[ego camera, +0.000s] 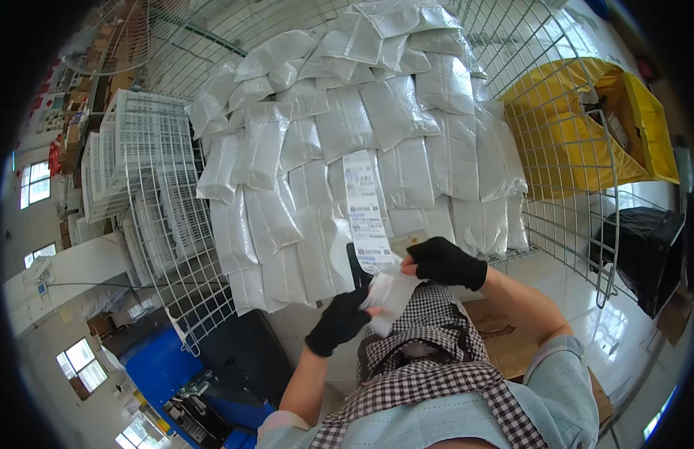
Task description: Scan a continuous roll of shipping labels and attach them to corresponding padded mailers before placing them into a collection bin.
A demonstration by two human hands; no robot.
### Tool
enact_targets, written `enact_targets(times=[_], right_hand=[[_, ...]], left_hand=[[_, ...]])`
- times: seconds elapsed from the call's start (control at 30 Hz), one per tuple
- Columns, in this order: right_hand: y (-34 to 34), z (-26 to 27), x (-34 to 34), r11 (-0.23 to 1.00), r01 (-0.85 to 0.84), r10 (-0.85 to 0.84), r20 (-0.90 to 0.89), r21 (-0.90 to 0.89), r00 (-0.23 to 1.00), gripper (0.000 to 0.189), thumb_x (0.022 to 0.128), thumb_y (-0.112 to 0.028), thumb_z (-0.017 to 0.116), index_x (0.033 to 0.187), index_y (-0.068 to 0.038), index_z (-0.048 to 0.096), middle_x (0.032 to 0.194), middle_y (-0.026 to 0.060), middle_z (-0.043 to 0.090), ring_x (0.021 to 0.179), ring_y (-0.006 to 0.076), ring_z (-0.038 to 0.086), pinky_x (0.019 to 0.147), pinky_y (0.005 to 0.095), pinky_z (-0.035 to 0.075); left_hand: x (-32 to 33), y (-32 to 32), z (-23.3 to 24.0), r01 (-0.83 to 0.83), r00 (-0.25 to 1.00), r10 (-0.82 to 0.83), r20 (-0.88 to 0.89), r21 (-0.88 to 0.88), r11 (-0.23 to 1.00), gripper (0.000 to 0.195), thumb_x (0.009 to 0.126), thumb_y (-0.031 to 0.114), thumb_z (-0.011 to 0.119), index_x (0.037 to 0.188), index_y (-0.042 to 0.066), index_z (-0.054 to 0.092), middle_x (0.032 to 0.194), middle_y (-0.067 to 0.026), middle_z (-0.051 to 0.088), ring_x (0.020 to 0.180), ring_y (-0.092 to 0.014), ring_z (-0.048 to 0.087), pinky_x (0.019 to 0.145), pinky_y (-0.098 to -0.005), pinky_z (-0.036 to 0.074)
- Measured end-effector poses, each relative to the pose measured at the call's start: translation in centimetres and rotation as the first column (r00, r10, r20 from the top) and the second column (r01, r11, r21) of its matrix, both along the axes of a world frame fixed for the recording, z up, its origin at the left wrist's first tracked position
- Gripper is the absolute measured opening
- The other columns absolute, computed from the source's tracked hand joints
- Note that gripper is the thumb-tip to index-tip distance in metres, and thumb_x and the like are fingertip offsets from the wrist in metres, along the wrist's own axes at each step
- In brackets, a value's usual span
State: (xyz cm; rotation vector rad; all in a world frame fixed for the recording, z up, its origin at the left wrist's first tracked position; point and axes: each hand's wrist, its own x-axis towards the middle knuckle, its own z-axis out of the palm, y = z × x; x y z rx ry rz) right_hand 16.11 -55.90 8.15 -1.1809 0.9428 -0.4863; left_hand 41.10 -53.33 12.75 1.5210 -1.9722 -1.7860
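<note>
My left hand (342, 321), in a black fingerless glove, pinches a pale strip of label backing (393, 292) in front of my apron. On the strip's upper right side, my right hand (445, 262), gloved the same way, has its fingertips closed on the edge. From there a long strip of printed labels (362, 207) runs away from me over the packages, bearing writing and codes. Beneath it are silvery bubble mailers (344, 120), stacked in overlapping rows. A dark flat object (357, 265) shows partly beside the strip's near end; what it is cannot be made out.
Wire mesh cage sides (173, 269) flank the mailers. Right of the cage are a yellow bag (554, 123) and a black plastic bag (638, 252). White plastic crates (150, 129) stand left. A blue machine (161, 362) is at lower left, a cardboard box (493, 331) by my right side.
</note>
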Motion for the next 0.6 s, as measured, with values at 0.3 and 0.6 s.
enact_targets(times=[0.3,0.6], right_hand=[[-10.8,-12.8,-14.7,0.725,0.069,-0.65,-0.647,-0.686,0.399,0.015,0.065,-0.012,0.058,0.078,-0.006,0.054,0.077,0.0126,0.054,0.075,0.0298,0.052,0.069,0.0371,0.042],[-7.8,-24.1,-11.4,0.72,-0.226,-0.45,-0.689,-0.656,0.568,0.04,0.069,-0.022,0.056,0.106,-0.005,0.05,0.119,0.0189,0.041,0.112,0.032,0.037,0.09,0.0414,0.032]], left_hand=[[9.2,-0.1,-0.5,0.103,0.913,-0.126,0.388,0.079,0.991,0.034,0.074,0.019,0.061,0.102,0.001,0.056,0.084,-0.0109,0.062,0.076,-0.019,0.057,0.072,-0.0296,0.043],[4.5,-2.8,2.3,-0.337,0.897,0.199,0.395,0.317,0.887,0.035,0.068,0.013,0.065,0.1,-0.001,0.057,0.083,-0.0081,0.062,0.076,-0.014,0.056,0.07,-0.0279,0.043]])
